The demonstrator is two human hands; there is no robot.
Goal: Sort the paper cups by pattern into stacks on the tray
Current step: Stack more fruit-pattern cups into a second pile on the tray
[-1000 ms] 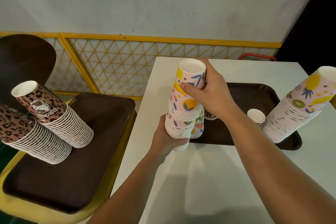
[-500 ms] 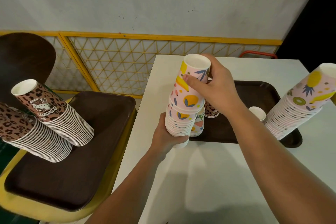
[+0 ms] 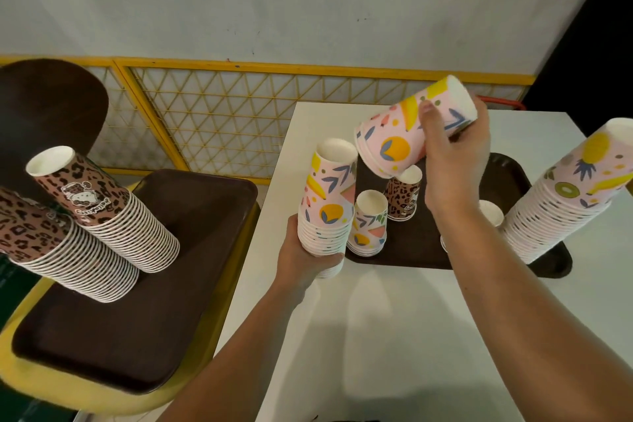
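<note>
My left hand [image 3: 303, 260] grips the lower part of a stack of pink fruit-pattern cups [image 3: 329, 205], upside down, at the front left edge of the brown tray [image 3: 513, 178] on the white table. My right hand [image 3: 452, 154] holds a few nested fruit-pattern cups [image 3: 404, 134] tilted in the air above the tray, apart from the stack. On the tray stand a short fruit-pattern stack [image 3: 368, 226], a leopard-pattern cup stack [image 3: 402, 197], a white cup bottom [image 3: 491, 212] partly behind my right arm, and a tall fruit-pattern stack [image 3: 561, 202] at the right.
At the left a second brown tray [image 3: 191, 216] on a yellow seat carries two tall leaning stacks of leopard-pattern cups [image 3: 102, 212]. A yellow lattice fence [image 3: 212, 120] runs behind. The white table [image 3: 394, 336] reaches toward me.
My right hand has lifted the top few cups off the stack in my left hand and tilted them up and to the right. The left hand's stack is shorter.
</note>
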